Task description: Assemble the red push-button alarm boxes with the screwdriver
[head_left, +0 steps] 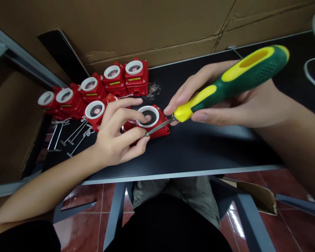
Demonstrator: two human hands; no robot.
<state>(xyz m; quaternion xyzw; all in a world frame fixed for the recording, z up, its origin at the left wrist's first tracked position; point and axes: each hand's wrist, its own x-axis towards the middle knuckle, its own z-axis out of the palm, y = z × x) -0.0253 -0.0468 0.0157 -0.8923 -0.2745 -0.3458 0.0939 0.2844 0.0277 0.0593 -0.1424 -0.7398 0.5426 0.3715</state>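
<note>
My right hand (225, 101) is closed round a green and yellow screwdriver (238, 77), whose handle points up to the right. The metal shaft runs down to the left, and its tip is at the fingertips of my left hand (123, 133). Under that hand lies a red box with a white ring (157, 122) on its top. My left index finger reaches over the ring, while thumb and another finger come together at the screwdriver tip. Whatever small part is between them is too small to make out. Another red box (95, 111) sits just left of my left hand.
Several red boxes with white rings (137, 78) stand in a row at the back left. Metal T-shaped rods (74, 134) lie left of my left hand. A black flat device (64, 54) leans on the cardboard wall (152, 28). White cable (308, 71) hangs at the right.
</note>
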